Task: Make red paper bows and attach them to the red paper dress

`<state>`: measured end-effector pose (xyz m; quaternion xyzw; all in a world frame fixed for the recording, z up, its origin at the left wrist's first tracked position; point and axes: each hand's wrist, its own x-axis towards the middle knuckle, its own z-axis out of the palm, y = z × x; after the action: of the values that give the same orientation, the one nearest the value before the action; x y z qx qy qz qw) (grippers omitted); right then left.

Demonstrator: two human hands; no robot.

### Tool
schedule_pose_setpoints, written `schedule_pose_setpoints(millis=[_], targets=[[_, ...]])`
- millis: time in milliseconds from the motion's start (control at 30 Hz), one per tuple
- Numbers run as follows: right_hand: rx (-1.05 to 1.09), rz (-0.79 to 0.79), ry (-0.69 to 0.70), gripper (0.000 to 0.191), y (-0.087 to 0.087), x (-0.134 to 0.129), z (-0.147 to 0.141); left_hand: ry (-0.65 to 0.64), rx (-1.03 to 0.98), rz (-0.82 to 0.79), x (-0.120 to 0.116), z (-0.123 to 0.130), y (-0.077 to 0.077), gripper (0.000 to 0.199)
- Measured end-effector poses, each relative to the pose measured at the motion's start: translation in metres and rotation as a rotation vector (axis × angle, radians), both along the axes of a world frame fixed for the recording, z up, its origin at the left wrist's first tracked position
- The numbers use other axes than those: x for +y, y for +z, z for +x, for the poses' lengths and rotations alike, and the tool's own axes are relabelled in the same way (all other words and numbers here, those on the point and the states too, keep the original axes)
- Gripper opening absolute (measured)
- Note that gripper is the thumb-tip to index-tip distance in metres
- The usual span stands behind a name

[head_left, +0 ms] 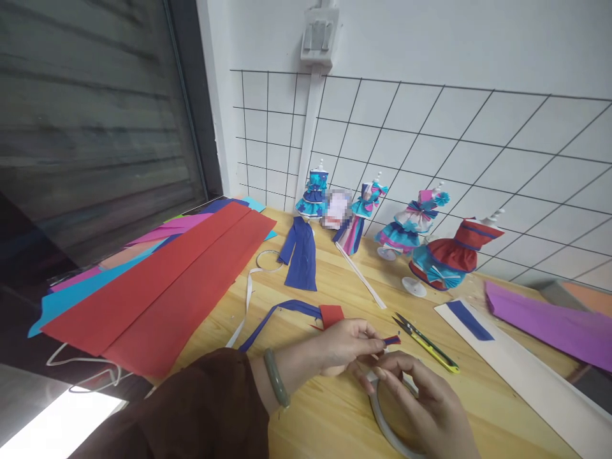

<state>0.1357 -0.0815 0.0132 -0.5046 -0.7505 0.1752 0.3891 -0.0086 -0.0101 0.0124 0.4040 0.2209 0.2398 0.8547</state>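
Observation:
My left hand (347, 347) pinches a small red and blue paper strip (393, 340) that sticks out past its fingertips. Beside it, my right hand (421, 395) closes its fingers on the white end of a tape roll (385, 424), whose ring hangs below, over the wooden table. A red paper piece (331, 315) lies just behind my left hand, touching a long folded blue strip (268, 317). Yellow thread snips (428, 344) rest to the right, beyond my right hand.
Large red paper (191, 274) covers other coloured sheets at left. Blue pieces (302, 255) and a thin white strip (361, 275) lie further back. Several miniature dress forms, one in a red dress (466, 245), stand by the wall grid. Cream paper (526, 376) and purple paper (549, 322) lie right.

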Motion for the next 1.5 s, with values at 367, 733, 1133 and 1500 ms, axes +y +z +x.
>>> schedule_pose_setpoints(millis=[367, 733, 1133, 1500], targets=[[0.123, -0.098, -0.154, 0.015, 0.0, -0.002, 0.002, 0.064, 0.004, -0.064, 0.007, -0.002, -0.005, 0.025], [0.269, -0.25, -0.186, 0.019, -0.017, 0.008, 0.012, 0.209, -0.075, 0.202, -0.001, 0.001, 0.01, 0.039], [0.405, -0.364, -0.15, 0.023, -0.009, 0.011, 0.006, 0.051, -0.051, 0.077, 0.005, -0.001, 0.002, 0.042], [0.378, -0.42, -0.127, 0.028, 0.001, 0.01, 0.006, 0.065, -0.09, 0.048, 0.005, -0.001, 0.0, 0.038]])
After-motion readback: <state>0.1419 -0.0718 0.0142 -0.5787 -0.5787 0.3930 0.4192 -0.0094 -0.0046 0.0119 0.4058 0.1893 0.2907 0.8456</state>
